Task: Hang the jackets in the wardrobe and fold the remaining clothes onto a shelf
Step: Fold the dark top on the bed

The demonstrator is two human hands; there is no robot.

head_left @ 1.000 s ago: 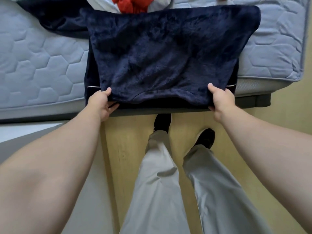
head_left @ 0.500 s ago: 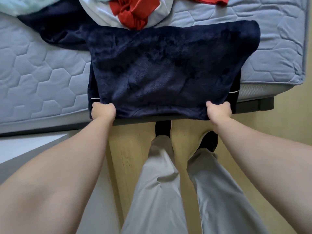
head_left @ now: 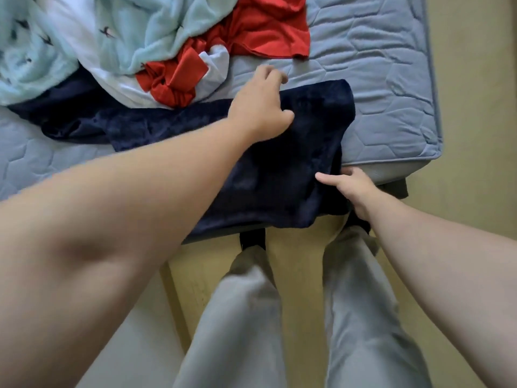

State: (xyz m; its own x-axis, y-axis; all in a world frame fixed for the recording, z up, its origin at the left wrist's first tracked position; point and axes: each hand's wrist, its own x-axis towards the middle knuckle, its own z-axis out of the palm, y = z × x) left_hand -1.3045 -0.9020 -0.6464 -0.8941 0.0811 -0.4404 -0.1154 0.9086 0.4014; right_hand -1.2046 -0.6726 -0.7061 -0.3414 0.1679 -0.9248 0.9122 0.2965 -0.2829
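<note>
A navy fleece garment (head_left: 293, 175) lies on the near edge of the blue quilted mattress (head_left: 391, 88) and hangs a little over it. My left hand (head_left: 260, 107) reaches across to the garment's far edge, fingers curled and thumb against the fabric. My right hand (head_left: 349, 189) pinches the garment's near right edge, thumb on top. A second dark navy piece (head_left: 70, 119) spreads to the left under the pile.
A heap of clothes sits at the back of the mattress: a pale mint fleece (head_left: 134, 32), a white piece (head_left: 92, 71) and red garments (head_left: 265, 26). The mattress corner (head_left: 430, 152) is to the right. My legs stand on the yellow floor (head_left: 475, 163).
My left hand let go of the near left edge and moved across to the garment's far right part. The right hand stays at the near right edge. The view tilted up toward the clothes heap.
</note>
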